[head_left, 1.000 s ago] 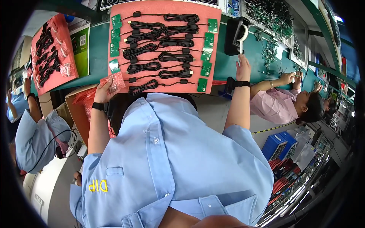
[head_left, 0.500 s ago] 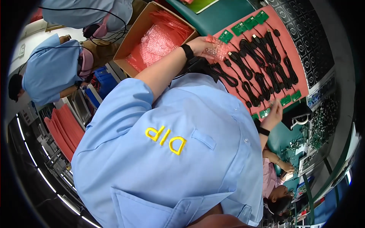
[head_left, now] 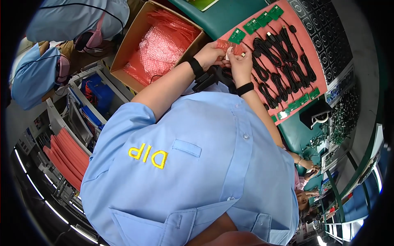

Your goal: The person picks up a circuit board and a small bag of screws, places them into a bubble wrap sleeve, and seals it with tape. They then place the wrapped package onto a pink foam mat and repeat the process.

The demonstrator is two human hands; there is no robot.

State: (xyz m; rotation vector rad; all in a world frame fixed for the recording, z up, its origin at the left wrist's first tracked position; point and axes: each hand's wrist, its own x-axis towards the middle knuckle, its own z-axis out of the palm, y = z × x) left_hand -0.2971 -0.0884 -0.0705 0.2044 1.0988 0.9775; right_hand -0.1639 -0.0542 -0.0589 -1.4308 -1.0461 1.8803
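Note:
My left hand is closed on a small pink bubble-wrap bag at the near edge of the pink mat. Beside it, my right hand pinches the same bag, its fingers nearly touching the left ones. Something small and pale shows between the two hands; its kind is hard to make out. Next to the hands lie coiled black cables in rows, several ending in green circuit boards. More green boards line the mat's right edge.
A cardboard box of pink bubble bags stands left of my hands. The pink mat lies on a green table, with black trays beyond. Co-workers in blue are at left; another person's hand is at right.
My right hand has come left from the boards at the mat's right edge to the bag in my left hand. The whole view has shifted, and the co-workers at left have moved.

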